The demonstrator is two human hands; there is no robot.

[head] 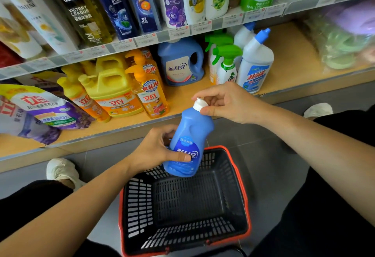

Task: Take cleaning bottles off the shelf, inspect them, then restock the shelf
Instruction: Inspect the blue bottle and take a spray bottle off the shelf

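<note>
Blue bottle [188, 135] clamped in my left hand [156, 151], hovering over basket [218, 147] far rim. Right hand [225, 102] pinches white cap [199, 103]. Shelf edge [121, 129] close behind, grey floor [274, 155] open on right.

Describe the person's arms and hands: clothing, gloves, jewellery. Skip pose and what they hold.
Both are bare. The left forearm and right forearm show no sleeve up to the frame edge. The left hand and right hand wear no gloves, and no ring, watch or bracelet shows.

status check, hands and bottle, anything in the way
Left hand grips blue bottle body; right hand pinches its white cap. Bottle held over basket. Nothing blocking.
</note>
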